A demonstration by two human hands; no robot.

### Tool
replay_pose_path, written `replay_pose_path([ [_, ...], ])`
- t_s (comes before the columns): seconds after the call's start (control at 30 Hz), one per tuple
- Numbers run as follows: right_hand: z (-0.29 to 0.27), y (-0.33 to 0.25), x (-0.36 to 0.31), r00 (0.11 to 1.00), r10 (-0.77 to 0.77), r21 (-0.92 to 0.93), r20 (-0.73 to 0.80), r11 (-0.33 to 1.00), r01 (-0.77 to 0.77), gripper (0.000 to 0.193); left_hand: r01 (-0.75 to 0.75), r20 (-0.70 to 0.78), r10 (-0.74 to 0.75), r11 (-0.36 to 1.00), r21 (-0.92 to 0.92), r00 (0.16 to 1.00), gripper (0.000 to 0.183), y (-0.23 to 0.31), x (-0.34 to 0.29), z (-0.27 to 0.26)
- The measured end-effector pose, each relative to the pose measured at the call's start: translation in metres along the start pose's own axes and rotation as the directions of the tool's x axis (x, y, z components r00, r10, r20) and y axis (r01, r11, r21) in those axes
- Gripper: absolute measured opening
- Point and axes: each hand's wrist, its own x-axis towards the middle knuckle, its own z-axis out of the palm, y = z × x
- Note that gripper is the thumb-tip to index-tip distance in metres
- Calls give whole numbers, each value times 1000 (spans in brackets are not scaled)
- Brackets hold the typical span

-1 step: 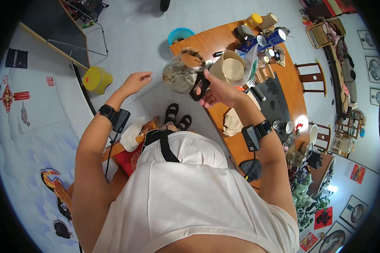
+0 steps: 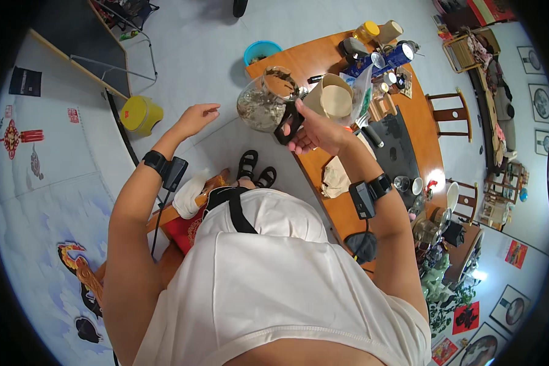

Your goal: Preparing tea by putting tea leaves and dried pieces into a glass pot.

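My right hand (image 2: 318, 129) grips the black handle of a glass pot (image 2: 259, 110), holding it above the floor just off the table's left edge. The round body is see-through, with wet, dark patches or bits showing in it; I cannot make out what they are. To the left of the pot, my left hand (image 2: 195, 119) hangs in the air, fingers stretched out and nothing in them. Right beside the pot and my right hand stands a beige round bin (image 2: 334, 100) on the wooden table (image 2: 314, 53).
Jars, blue cans and bottles crowd the table's far end, near a yellow-lidded jar (image 2: 367, 30). A dark tea tray (image 2: 402, 143) with small cups and a crumpled beige cloth (image 2: 335, 178) lie closer. On the floor stand a blue basin (image 2: 261, 47) and a yellow stool (image 2: 141, 116).
The glass pot has shifted very slightly in my right hand's grip. My left hand stays in place.
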Motion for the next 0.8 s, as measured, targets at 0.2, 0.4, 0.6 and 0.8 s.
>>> replay_pose_path([
  [0.2, 1, -4, 3, 998, -25, -3, 53, 1000, 25, 68, -14, -3, 14, 1000, 13, 1000, 43, 36, -10, -9],
  [0.4, 1, -19, 14, 989, -143, 72, 46, 988, 139, 71, -20, -40, 19, 999, -30, 999, 44, 54, 1, -31],
  [0.6, -2, -42, 39, 999, -43, -29, 0, 999, 43, 71, -45, 6, 45, 999, -14, 999, 46, 40, 41, -64],
  [0.8, 6, -103, 98, 984, -2, 30, -181, 1000, 8, 72, -43, 73, 45, 998, -38, 996, 44, -14, 103, -119],
])
